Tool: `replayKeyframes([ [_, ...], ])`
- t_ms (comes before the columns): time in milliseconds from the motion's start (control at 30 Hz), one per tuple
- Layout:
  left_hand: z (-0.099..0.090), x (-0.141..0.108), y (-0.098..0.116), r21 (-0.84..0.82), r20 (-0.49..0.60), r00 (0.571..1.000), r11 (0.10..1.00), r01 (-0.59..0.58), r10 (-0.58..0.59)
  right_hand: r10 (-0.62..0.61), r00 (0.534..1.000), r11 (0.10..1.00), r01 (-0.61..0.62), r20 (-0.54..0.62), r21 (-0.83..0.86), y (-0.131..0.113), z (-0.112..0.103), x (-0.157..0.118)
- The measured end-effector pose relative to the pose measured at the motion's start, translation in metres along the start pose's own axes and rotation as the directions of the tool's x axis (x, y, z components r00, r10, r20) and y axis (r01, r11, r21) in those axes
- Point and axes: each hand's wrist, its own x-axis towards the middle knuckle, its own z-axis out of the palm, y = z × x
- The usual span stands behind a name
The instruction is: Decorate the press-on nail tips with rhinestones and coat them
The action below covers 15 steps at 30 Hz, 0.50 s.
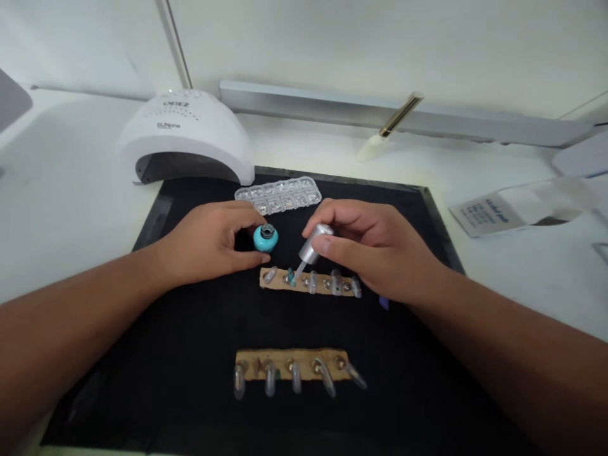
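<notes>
My left hand (211, 244) pinches an open teal nail polish bottle (265, 242) between thumb and fingers, its black-rimmed neck facing up. In my right hand (380, 247) is the silver-capped polish brush (315, 244), angled down to the left. Its bristles reach a nail tip (291, 277) with teal colour on it, the second from the left on the upper cardboard strip (278, 286). Other clear nail tips with some glitter stand along that strip. Nearer me lies a lower cardboard strip (304, 356) with several clear, long nail tips.
A black mat (190, 354) lies under everything. Behind it stand a white nail lamp (190, 126) and a clear case (280, 195) of sparkling pieces. A gold-handled brush (401, 115) leans at the back. An alcohol pad box (494, 212) is at right, and a small purple piece (384, 303) sits beneath my right hand.
</notes>
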Motion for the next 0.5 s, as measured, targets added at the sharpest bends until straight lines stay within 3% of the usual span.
replayKeyframes([
  [333,0.0007,-0.0005,-0.0006,0.001,-0.012,1.000,1.000,-0.006,0.006,0.029,0.996,1.000,-0.028,-0.084,0.013,0.0100,-0.0031,0.0051],
  [500,0.0002,0.0000,-0.0008,-0.001,-0.003,1.000,1.000,-0.008,0.008,-0.013,1.000,0.986,0.009,0.026,0.165,0.0091,-0.0053,0.0040],
])
